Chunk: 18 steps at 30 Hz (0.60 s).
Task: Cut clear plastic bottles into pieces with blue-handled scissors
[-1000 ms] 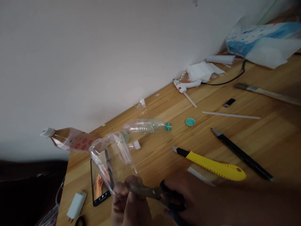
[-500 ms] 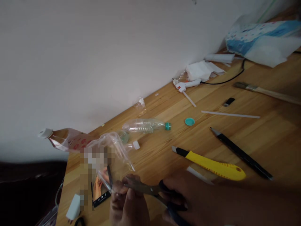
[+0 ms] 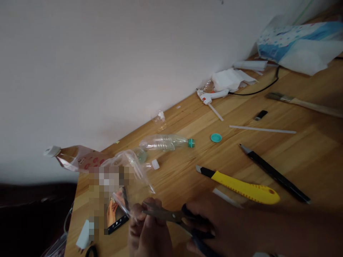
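Note:
At the bottom centre, my left hand pinches the near end of a clear, curved plastic piece, which reaches away over the table. My right hand is wrapped round the dark handles of a pair of scissors. The scissor blades point left and lie at the fingertips of my left hand; whether they bite into the plastic I cannot tell. Beyond both hands lies a clear bottle with a green neck ring, its green cap apart from it. A yellow utility knife lies just past my right hand.
A black marker-like pen, thin white stick, brush and corded glue gun lie to the right. At left are a labelled bottle, a phone and a white charger. A wall borders the table.
My left hand has shifted very slightly to the right. The scissors stay at its fingertips, and the other things lie where they were.

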Each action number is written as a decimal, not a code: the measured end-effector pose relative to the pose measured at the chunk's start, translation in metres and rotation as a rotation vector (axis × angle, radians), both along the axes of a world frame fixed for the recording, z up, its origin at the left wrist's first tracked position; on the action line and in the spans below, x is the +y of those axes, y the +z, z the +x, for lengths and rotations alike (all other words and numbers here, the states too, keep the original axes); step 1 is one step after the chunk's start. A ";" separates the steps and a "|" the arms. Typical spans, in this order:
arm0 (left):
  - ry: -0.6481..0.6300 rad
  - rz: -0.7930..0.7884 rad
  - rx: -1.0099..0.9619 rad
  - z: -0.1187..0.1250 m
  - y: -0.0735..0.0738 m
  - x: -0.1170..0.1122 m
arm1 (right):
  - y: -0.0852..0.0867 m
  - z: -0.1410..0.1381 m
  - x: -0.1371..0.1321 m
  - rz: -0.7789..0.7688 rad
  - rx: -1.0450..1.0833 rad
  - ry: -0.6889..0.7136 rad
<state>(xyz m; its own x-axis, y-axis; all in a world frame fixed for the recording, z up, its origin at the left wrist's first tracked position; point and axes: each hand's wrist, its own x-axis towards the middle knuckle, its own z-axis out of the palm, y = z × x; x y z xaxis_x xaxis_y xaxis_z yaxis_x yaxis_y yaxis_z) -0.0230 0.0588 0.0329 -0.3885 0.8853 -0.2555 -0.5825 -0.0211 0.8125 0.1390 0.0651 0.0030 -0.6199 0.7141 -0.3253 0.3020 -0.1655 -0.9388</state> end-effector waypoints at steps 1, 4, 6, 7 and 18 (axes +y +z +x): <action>0.002 0.004 -0.002 0.000 0.000 0.000 | -0.001 -0.001 0.000 0.007 0.002 0.002; 0.000 0.010 0.001 -0.001 -0.001 0.000 | -0.006 -0.003 -0.002 0.016 -0.022 -0.011; -0.010 0.017 -0.005 -0.002 -0.003 0.000 | -0.007 -0.003 -0.002 -0.004 -0.025 -0.013; -0.016 0.023 -0.004 -0.003 -0.003 0.000 | -0.006 -0.003 -0.002 -0.008 -0.021 -0.005; -0.020 0.013 -0.014 -0.001 -0.001 -0.002 | -0.004 -0.002 -0.001 0.012 0.004 -0.012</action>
<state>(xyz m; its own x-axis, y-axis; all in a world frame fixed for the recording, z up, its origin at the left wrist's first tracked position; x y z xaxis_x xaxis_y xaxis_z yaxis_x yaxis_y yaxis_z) -0.0235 0.0567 0.0317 -0.3669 0.8963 -0.2489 -0.5939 -0.0198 0.8043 0.1371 0.0637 -0.0011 -0.6124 0.7255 -0.3141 0.2964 -0.1577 -0.9420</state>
